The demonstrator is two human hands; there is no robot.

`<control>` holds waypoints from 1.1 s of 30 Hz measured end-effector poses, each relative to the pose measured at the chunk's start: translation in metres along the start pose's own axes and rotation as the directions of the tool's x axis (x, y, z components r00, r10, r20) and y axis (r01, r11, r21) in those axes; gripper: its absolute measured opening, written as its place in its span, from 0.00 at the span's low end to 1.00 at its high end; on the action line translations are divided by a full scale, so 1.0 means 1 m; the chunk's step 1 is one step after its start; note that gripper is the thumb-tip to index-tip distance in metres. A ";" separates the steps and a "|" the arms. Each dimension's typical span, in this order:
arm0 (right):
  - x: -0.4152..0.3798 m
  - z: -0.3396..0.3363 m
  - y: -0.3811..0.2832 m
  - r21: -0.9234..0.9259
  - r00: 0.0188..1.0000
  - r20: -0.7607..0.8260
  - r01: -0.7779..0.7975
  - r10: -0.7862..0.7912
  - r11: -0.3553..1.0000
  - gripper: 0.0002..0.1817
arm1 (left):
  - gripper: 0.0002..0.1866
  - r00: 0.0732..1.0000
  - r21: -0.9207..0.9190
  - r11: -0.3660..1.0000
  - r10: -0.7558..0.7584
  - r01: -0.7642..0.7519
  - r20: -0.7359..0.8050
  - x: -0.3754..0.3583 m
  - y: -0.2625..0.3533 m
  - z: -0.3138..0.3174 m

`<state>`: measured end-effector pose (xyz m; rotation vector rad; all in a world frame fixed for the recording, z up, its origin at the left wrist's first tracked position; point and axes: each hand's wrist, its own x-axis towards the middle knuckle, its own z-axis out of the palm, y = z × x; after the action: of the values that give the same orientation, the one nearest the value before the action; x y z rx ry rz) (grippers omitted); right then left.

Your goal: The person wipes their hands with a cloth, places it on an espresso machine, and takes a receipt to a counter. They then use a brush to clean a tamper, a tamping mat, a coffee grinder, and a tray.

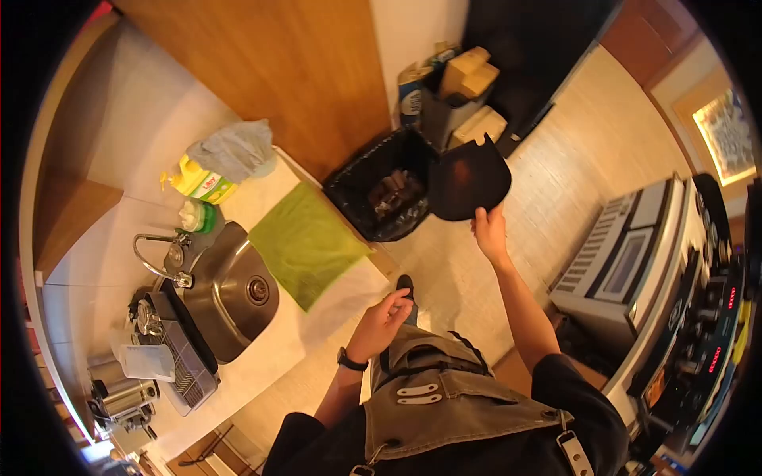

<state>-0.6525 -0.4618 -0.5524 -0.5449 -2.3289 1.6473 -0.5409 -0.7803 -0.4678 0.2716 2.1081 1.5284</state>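
My right hand (490,236) grips the near edge of a black bin lid (470,181), which has a brownish patch on its surface. The lid is held tilted beside the trash bin (337,194), which is lined with a black bag and has some rubbish (394,194) inside. In front of my apron (444,404), my left hand (382,324) hovers with its fingers loosely extended and nothing in them. A watch is on that wrist. The nearest thing to this hand is the counter edge with the green cloth (308,242).
A steel sink (230,293), dish rack (186,369), yellow Liby bottle (202,184) and grey cloth (234,148) line the left counter. Cardboard boxes (468,75) stand behind the bin. A white appliance (615,262) and a stove-like unit with red displays (714,357) are on the right.
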 end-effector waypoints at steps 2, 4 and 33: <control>0.061 0.071 0.035 -0.372 0.991 -0.033 0.108 -0.130 0.922 0.26 | 0.23 0.995 -0.034 0.995 -0.095 0.094 -0.028 0.010 0.015 -0.032; 0.100 0.137 0.062 -0.584 0.994 0.098 0.104 -0.057 0.805 0.25 | 0.23 0.983 -0.053 0.983 -0.177 0.174 -0.052 0.012 0.025 -0.056; -0.139 -0.088 0.017 0.836 0.948 0.022 -0.192 0.318 0.514 0.21 | 0.18 0.913 -0.665 0.716 0.098 0.211 0.396 0.231 0.031 0.151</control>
<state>-0.4892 -0.4418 -0.5359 -0.7439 -1.1152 2.4792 -0.6628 -0.5411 -0.5406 0.2101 1.0898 1.9107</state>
